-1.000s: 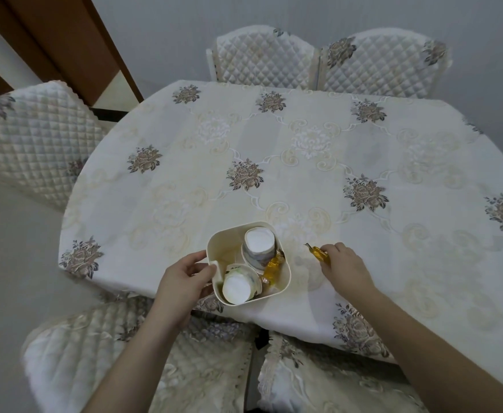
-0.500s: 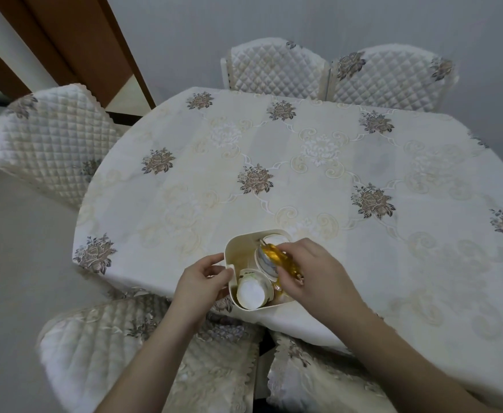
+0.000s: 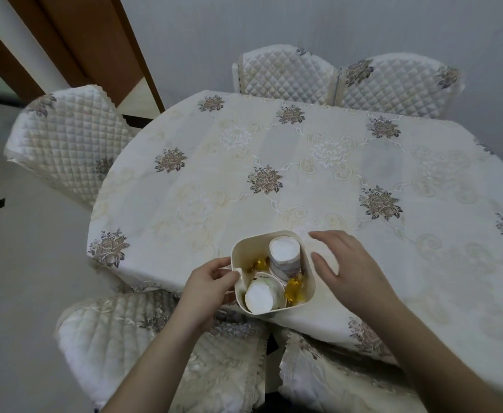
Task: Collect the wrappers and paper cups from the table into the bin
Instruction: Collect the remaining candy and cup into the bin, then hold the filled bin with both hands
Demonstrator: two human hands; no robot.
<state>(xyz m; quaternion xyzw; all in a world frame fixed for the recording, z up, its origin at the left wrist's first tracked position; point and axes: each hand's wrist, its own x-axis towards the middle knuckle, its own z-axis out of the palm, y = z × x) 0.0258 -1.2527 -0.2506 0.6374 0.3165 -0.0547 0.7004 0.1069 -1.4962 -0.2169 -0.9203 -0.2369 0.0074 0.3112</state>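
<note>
Near the front edge of the worktop, a small cream plastic bin sat on the floral tablecloth. Two paper cups lay inside it with their white bottoms turned up: a far cup toward the back and a near cup toward the front. Crumpled golden wrappers were tucked between the cups and the bin's wall, with another golden wrapper at the left of the far cup. The far cup carried a grey printed band, too blurred to read. The left hand pinched the bin's side handle with curled fingers. The right hand hovered just beside the bin's right wall, fingers spread and relaxed, grasping nothing. Quilted chair covers ringed the worktop.
</note>
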